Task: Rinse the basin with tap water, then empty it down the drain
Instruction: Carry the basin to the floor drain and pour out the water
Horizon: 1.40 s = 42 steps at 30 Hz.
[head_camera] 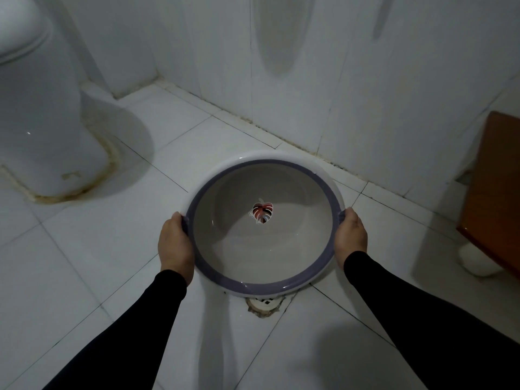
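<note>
Over the tiled bathroom floor (84, 277), you are gripping the basin (263, 249) with left hand (176, 246) and right hand (350, 235) curled round opposite rims, steadying it above the drain (263, 304), probably for pouring.

Count, head view. Basins: one, a round basin (264, 285) with a grey-purple rim band, over the floor (112, 249) near the wall edge. Leaf motifs: one (262, 212), at the centre of the basin's inner bottom. Hands: two, the left hand (176, 243) on the left rim and the right hand (350, 235) on the right rim. Black sleeves: two. Floor drains: one (263, 304), partly hidden under the basin's near rim. Toilets: one (36, 108), at the far-left corner of the floor. Wooden cabinets: one (492, 187), at the right edge of the floor; white feet showing beneath it: one (475, 261).
</note>
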Available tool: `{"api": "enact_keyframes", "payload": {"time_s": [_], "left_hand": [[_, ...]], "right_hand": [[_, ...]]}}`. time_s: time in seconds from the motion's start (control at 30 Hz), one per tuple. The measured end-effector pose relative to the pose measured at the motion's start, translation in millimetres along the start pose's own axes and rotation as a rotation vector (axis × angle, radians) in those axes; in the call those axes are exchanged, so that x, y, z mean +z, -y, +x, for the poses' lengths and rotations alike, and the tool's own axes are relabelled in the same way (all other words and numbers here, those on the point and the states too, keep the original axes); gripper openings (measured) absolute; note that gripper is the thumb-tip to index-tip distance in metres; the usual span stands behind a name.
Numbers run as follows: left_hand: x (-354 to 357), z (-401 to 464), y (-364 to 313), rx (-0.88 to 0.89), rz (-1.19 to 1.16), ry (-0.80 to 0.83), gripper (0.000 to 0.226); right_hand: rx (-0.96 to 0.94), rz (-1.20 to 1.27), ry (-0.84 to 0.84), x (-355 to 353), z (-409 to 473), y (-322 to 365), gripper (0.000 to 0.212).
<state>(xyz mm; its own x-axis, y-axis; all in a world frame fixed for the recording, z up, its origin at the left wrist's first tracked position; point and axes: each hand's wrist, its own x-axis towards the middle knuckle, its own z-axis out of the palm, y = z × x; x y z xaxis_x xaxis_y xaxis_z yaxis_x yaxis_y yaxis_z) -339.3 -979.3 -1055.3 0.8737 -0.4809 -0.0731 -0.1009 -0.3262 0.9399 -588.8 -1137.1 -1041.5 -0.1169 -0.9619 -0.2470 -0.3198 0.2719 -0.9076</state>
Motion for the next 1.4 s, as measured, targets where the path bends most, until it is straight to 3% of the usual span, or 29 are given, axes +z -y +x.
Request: {"api": "enact_keyframes", "payload": {"time_s": [1.4], "left_hand": [[1.4, -4.2, -3.3, -0.067, -0.170, -0.035, 0.018]], "right_hand": [[0.036, -0.001, -0.067, -2.2, -1.0, -3.3, 0.033]]}}
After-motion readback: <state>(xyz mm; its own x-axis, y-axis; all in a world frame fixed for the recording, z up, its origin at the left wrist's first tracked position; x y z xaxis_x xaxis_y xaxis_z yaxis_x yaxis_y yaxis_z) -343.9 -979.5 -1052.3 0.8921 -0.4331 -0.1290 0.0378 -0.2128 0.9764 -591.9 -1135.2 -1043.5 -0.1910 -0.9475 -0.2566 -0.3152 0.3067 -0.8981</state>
